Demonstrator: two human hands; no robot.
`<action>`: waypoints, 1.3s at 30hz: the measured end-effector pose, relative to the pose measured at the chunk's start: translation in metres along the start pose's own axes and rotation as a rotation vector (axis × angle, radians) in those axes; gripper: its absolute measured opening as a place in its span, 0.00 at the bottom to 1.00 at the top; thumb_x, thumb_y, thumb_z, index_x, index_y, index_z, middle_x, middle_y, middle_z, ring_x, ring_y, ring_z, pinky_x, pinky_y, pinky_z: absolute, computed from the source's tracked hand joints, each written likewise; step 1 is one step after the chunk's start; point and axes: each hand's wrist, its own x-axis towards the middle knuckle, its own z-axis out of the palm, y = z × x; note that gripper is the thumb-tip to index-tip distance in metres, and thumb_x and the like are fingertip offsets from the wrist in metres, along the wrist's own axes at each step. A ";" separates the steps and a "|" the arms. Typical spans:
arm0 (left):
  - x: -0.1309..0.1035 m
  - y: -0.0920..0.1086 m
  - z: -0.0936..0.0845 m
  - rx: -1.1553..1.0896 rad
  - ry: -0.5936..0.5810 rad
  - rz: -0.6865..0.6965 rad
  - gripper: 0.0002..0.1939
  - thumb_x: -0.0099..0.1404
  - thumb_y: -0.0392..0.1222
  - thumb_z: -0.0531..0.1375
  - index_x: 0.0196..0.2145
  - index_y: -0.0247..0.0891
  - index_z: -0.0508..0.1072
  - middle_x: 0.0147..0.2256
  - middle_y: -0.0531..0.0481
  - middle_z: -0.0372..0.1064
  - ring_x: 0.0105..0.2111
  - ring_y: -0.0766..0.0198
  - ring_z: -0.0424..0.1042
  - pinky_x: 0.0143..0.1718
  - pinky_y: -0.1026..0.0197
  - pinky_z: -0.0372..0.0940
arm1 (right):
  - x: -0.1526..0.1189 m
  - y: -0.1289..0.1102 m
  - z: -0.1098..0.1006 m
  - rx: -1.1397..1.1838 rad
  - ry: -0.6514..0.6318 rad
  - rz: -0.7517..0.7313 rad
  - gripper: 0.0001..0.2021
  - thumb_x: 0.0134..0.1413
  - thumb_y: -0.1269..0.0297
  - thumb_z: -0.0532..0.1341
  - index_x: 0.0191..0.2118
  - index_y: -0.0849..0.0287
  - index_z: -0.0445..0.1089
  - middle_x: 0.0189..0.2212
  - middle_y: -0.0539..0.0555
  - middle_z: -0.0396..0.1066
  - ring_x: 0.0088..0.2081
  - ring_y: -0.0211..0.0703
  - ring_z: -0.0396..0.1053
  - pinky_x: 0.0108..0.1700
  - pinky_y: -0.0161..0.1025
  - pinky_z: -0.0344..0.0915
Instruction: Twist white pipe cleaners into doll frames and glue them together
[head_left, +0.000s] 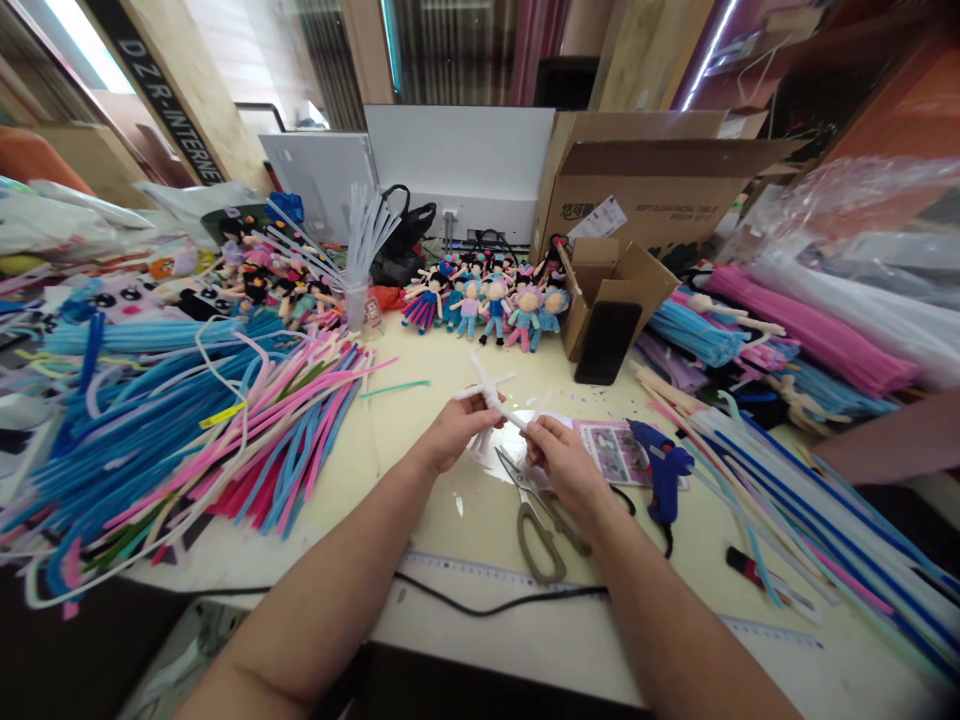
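Over the middle of the table, my left hand [454,432] pinches a white pipe-cleaner figure [486,388] with several short fuzzy arms sticking out. My right hand [559,450] grips the end of one white strand that stretches from the figure toward it. Below and between the hands lie scissors [536,530], blades half apart and pointing away, with the right wrist covering part of one handle. A blue glue gun [664,465] rests to the right of my right hand. Behind that hand, a pink printed card [615,452] lies flat, partly hidden.
Piles of coloured pipe cleaners [165,410] cover the left, with more strips [810,530] on the right. Several small dolls [491,300] stand at the back beside a cardboard box [607,290] with a black phone [609,342] leaning on it. A black cable [487,608] crosses the front edge.
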 end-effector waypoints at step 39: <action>-0.003 0.003 -0.004 -0.125 -0.135 -0.237 0.23 0.54 0.60 0.61 0.37 0.37 0.73 0.38 0.45 0.71 0.40 0.58 0.70 0.34 0.61 0.62 | -0.010 -0.016 -0.006 -0.785 0.193 -0.705 0.09 0.58 0.69 0.53 0.27 0.56 0.57 0.26 0.49 0.58 0.29 0.40 0.58 0.32 0.39 0.54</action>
